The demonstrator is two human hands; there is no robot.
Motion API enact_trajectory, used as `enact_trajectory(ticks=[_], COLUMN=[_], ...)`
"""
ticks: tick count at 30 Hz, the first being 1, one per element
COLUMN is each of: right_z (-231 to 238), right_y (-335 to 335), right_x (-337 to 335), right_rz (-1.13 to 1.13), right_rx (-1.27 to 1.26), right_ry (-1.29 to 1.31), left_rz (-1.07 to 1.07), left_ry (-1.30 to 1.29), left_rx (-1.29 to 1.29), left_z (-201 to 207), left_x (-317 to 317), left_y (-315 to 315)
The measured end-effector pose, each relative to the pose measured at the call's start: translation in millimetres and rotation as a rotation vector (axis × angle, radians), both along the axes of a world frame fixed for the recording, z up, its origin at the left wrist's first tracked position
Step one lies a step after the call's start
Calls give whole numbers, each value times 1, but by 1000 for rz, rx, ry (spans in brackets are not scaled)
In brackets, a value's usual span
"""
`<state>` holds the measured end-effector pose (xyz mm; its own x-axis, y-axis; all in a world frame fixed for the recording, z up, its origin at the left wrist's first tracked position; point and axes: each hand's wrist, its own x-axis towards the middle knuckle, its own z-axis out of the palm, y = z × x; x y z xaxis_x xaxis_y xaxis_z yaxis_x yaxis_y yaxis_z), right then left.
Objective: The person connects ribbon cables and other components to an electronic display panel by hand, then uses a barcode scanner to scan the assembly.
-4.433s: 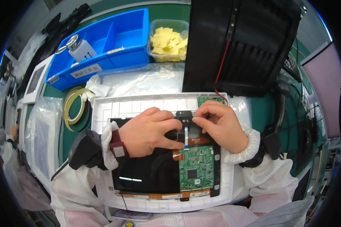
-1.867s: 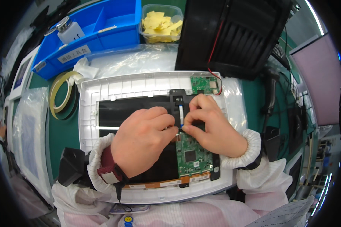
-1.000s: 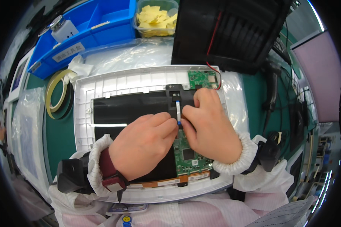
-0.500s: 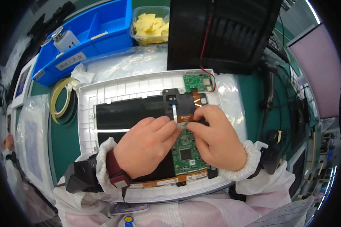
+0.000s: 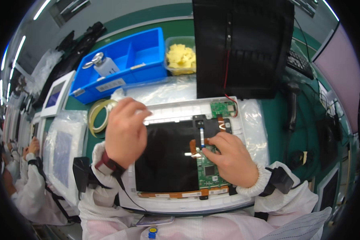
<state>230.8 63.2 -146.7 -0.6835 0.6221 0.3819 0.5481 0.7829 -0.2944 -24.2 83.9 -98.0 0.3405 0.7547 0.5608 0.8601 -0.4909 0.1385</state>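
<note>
A flat display panel [image 5: 168,160] with a black back lies in a white plastic frame [image 5: 168,206]. On its right side sits a green circuit board [image 5: 206,180]. A white and blue ribbon cable [image 5: 202,135] runs down to the board's top end, beside an orange flex cable [image 5: 193,149]. My right hand [image 5: 234,162] is over the board, thumb and index finger closed at the ribbon cable's lower end; the exact grip is partly hidden. My left hand [image 5: 126,132] is raised over the frame's left side, fingers loosely bent and apart, with nothing visible in them.
Behind the frame are a blue divided bin [image 5: 148,70] with a pump bottle [image 5: 106,67], a tub of yellow scraps [image 5: 181,58] and a standing black panel [image 5: 248,52]. Tape rolls [image 5: 94,120] lie left. A red wire [image 5: 227,76] joins a small board [image 5: 222,109]. Co-worker's hand [image 5: 34,146] far left.
My left hand has left the board and moved up and left, over the frame's left side. My right hand stays at the board's top end. The view has shifted, showing more of the background.
</note>
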Motion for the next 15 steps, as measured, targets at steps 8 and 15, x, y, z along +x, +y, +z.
enact_trajectory(ticks=[8, 15], right_z=[1, 2], right_y=[0, -1], right_x=[-3, -2], right_rz=[23, 25], right_rx=[41, 12], right_ry=[128, 176], left_rz=[157, 324], left_ry=[125, 301], left_rx=[6, -35], left_z=[2, -15], left_x=[-83, -99], left_y=[38, 41])
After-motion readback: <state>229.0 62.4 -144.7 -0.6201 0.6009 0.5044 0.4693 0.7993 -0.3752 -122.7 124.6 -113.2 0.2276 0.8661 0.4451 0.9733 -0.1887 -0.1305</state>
